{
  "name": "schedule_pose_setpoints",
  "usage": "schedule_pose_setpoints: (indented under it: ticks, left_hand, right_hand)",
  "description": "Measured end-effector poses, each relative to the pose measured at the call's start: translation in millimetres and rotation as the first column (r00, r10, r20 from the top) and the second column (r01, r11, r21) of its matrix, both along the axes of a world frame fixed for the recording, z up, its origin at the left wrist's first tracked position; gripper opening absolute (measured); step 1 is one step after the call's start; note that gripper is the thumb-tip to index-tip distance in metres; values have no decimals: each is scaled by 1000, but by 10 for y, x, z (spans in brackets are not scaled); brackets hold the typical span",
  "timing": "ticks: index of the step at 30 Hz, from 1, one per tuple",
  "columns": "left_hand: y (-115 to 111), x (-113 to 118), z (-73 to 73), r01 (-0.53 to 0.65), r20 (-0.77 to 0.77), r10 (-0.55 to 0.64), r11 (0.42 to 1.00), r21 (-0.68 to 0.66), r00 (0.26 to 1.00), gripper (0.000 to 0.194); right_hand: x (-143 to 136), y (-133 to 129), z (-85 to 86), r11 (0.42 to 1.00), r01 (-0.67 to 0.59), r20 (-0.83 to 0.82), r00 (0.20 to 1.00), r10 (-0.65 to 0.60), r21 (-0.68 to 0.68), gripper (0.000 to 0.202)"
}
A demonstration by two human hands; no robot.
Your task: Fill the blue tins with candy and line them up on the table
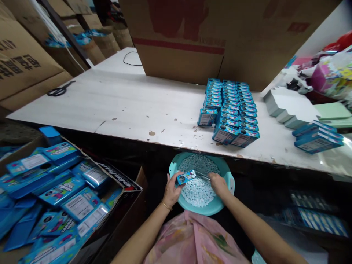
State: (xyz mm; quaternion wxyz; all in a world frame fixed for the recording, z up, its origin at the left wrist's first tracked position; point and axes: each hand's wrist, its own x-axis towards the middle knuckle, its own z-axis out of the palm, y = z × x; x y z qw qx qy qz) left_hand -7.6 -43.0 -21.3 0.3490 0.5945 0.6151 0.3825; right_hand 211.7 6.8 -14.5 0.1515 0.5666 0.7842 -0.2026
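Note:
My left hand [172,191] is closed around a small blue candy box [186,177], held tilted over a turquoise basin [173,165]. Small pale candies [199,192] fill much of the basin. In my right hand [219,184] is a narrow, shiny scoop [202,176], its far end close against the box's end. White pieces show where the scoop and box meet; whether they are inside the box I cannot tell. The basin is between my forearms, just below the table's front edge.
Rows of blue boxes [231,106] stand on the white table [115,99], before a large carton [187,51]. At left, an open carton [110,216] holds many blue boxes. Black scissors [60,89] lie at the table's left; more blue boxes [317,137] lie at right.

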Motion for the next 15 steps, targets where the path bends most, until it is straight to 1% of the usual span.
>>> schedule_pose_setpoints:
  ticks: [2, 4, 6, 8, 10, 12, 14, 15]
  left_hand:
    - [-4, 3, -39, -27, -2, 27, 999, -17, 1000, 32]
    - [3, 5, -78, -76, 15, 77, 997, -25, 997, 32]
    - [15, 3, -102, -130, 43, 132, 991, -42, 990, 34]
    - [24, -2, -103, -147, 76, 152, 987, -64, 985, 37]
    - [31, -10, -87, -140, 101, 147, 987, -78, 984, 39]
    - [38, -15, -64, -140, 105, 149, 986, -85, 983, 40]
    - [47, -13, -46, -156, 94, 164, 984, -86, 982, 39]
    - [53, -9, -39, -165, 86, 171, 983, -82, 981, 39]
  right_hand:
    - [-171, -54, -146, 998, -52, -26, 998, 51, -36, 36]
    - [-277, -125, -242, 989, -116, -71, 991, 109, -94, 33]
    - [-299, -182, -299, 977, -156, -122, 983, 139, -148, 31]
    - [-249, -199, -324, 969, -163, -170, 977, 132, -186, 33]
    - [-155, -173, -307, 965, -154, -219, 970, 107, -211, 37]
    - [-44, -120, -232, 963, -145, -268, 960, 81, -227, 38]
    - [64, -61, -78, 962, -141, -306, 950, 65, -233, 35]
    - [112, -33, 30, 964, -136, -325, 944, 56, -229, 33]
